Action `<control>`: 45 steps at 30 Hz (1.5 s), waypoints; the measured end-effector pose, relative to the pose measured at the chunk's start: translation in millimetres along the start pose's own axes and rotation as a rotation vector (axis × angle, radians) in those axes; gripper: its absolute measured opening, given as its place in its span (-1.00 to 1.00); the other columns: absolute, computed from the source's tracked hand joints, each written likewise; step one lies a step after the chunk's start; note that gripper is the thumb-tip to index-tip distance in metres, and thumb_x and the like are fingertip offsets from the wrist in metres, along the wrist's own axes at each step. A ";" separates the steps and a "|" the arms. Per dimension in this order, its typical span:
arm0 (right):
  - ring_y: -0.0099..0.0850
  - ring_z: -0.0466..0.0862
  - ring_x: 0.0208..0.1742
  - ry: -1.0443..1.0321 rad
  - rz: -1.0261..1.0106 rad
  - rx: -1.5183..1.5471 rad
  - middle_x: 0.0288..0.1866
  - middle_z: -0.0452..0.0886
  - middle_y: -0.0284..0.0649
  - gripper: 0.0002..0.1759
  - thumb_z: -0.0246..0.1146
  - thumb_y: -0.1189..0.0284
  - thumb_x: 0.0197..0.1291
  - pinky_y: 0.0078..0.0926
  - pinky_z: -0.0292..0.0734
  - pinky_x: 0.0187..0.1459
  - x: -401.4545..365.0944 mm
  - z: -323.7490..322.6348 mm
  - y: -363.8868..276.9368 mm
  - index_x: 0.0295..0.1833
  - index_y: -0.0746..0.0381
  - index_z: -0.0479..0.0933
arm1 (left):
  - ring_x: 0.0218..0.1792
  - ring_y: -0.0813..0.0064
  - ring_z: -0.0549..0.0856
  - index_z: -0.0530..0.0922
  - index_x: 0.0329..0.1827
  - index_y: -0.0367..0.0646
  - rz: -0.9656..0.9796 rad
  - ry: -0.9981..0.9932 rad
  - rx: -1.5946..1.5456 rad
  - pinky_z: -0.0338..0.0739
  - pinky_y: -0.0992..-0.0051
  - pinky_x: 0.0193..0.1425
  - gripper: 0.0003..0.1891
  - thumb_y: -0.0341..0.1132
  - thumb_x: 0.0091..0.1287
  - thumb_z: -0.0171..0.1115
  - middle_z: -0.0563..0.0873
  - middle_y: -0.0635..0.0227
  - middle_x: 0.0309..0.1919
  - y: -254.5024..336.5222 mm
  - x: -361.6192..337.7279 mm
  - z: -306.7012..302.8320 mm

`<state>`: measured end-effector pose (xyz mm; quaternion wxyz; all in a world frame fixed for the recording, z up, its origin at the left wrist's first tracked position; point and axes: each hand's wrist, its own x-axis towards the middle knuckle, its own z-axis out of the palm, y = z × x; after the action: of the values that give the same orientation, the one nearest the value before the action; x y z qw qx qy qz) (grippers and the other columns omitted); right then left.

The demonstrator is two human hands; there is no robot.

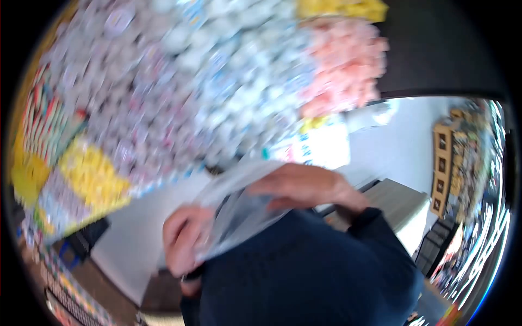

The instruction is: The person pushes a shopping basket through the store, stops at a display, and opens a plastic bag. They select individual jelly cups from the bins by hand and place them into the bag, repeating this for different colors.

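Observation:
A clear plastic bag [239, 217] is stretched between my two hands, close in front of my dark top. My left hand [187, 236] has its fingers curled round the bag's left edge. Over the bag's upper right side lies my right hand [299, 185], its fingertips partly hidden by the film, so its grip is hard to make out. Dark shapes show through the bag; whether they are inside or behind it is unclear. Just beyond the hands spreads a large heap of small pale wrapped pieces [228, 81].
Pink pieces [345, 65] and yellow pieces [92, 171] border the heap. A printed white packet [321, 144] lies at its near edge. A grey wooden-topped cabinet [394, 204] stands at the right, with filled shelves [443, 163] beyond. A blue stool [68, 255] is at the lower left.

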<state>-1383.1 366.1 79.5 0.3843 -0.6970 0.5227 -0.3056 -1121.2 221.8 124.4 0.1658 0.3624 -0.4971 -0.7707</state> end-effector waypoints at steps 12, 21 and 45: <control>-0.30 0.74 -0.25 1.277 0.597 -0.533 -0.24 0.71 -0.11 -0.76 0.37 0.41 0.19 -0.38 0.63 -0.18 -107.0 -189.0 122.2 -0.05 0.28 0.67 | -0.67 0.78 0.32 0.56 -0.18 -0.48 0.085 -0.158 -0.209 0.12 0.66 -0.56 -0.73 -0.34 0.35 0.20 0.50 0.47 -0.57 16.2 1.1 -6.0; 0.11 0.74 -0.08 1.306 1.391 -0.885 -0.16 0.73 0.12 -0.50 0.16 -0.04 0.27 0.02 0.64 -0.04 -125.2 -274.9 193.3 -0.02 0.20 0.58 | -0.59 0.76 0.37 0.58 -0.19 -0.45 0.080 -0.025 -0.162 0.17 0.67 -0.50 -0.79 -0.41 0.34 0.11 0.52 0.43 -0.50 9.6 2.3 -3.8; -0.40 0.66 -0.27 0.154 0.079 0.493 -0.18 0.66 -0.20 -0.70 0.42 0.49 0.16 -0.46 0.59 -0.24 55.7 21.5 -31.0 0.02 0.26 0.62 | -0.53 0.84 0.37 0.56 0.08 -0.47 0.038 -0.104 -0.221 0.17 0.69 -0.46 -0.72 -0.45 0.43 0.04 0.57 0.50 -0.46 8.8 -15.3 -7.7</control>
<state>-1335.1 321.9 96.2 0.5132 -0.5362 0.4870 -0.4604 -1106.1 222.2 136.3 0.1932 0.2919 -0.4241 -0.8353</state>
